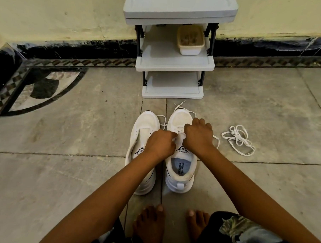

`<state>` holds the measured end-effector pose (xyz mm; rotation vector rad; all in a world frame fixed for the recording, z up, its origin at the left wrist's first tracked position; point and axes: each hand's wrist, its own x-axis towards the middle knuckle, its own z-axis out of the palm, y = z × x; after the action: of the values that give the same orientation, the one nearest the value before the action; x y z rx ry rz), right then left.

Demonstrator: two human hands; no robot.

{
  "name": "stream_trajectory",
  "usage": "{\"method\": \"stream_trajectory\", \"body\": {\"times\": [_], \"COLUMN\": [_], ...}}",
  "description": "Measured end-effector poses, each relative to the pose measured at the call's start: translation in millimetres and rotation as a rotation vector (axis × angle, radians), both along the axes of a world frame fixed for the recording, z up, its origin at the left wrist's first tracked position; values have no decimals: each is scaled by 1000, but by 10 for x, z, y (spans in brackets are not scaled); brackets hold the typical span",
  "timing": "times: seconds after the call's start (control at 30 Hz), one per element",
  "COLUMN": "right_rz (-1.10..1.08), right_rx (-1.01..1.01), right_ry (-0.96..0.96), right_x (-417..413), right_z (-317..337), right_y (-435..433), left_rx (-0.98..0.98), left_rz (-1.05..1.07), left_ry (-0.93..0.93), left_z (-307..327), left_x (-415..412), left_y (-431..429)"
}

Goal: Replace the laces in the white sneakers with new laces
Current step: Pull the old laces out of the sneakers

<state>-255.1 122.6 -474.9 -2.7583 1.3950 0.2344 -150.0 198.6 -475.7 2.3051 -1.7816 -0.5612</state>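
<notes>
Left of the rack (175,63), a dark fan-shaped inlay (41,88) sits in the floor (81,136) near the corner. The rack stands against the wall, grey and three-shelved, with a lidded tub (190,40) on the right side of its middle shelf.

Just in front of the rack's bottom shelf, two white sneakers stand side by side on the floor, toes towards the rack and heels towards us. Our bare feet (149,225) rest beyond the heels, on the side away from the rack.

The left sneaker (148,120) sits before the rack's left half, and our left forearm crosses over its heel. The left hand (160,142) reaches past its tongue to the right sneaker (180,120), fingers curled and tips pinching the lace (179,106) at the eyelets.

The right hand (198,136) is clenched knuckles-up over the same eyelets, gripping the lace — strands run out from under it on the rack side and to the right. The lace ends cross on the floor between the toe and the rack.

Farther right, past the rack's right edge and well apart from the sneakers, a loose lace (237,138) lies in a white tangle on the floor — neither hand touches it.
</notes>
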Motion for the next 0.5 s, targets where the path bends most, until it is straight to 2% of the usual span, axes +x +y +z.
{"method": "stream_trajectory", "body": {"times": [0.07,0.1,0.2,0.27,0.33,0.37,0.43,0.5], "right_rz": [-16,-91,-514,-651,-622,-538,-301,-151], "right_rx": [68,189,852,1002,980,905,674,454], "right_ry": [1,-89,-605,-762,-747,-673,-380,-177], "right_x": [37,58,108,110,80,43,-33,-87], "right_z": [35,44,159,193,184,160,96,81], "right_y": [-72,-123,-237,-250,-226,-226,-221,-175], "left_rx": [11,17,29,34,35,34,30,22], "left_rz": [1,-2,1,6,12,16,22,24], "left_ry": [-5,-11,-42,-50,-46,-42,-27,-8], "left_z": [7,13,11,7,-5,-5,-7,-15], "left_x": [-18,-23,-52,-61,-55,-52,-45,-41], "left_y": [0,0,8,7,8,11,22,30]}}
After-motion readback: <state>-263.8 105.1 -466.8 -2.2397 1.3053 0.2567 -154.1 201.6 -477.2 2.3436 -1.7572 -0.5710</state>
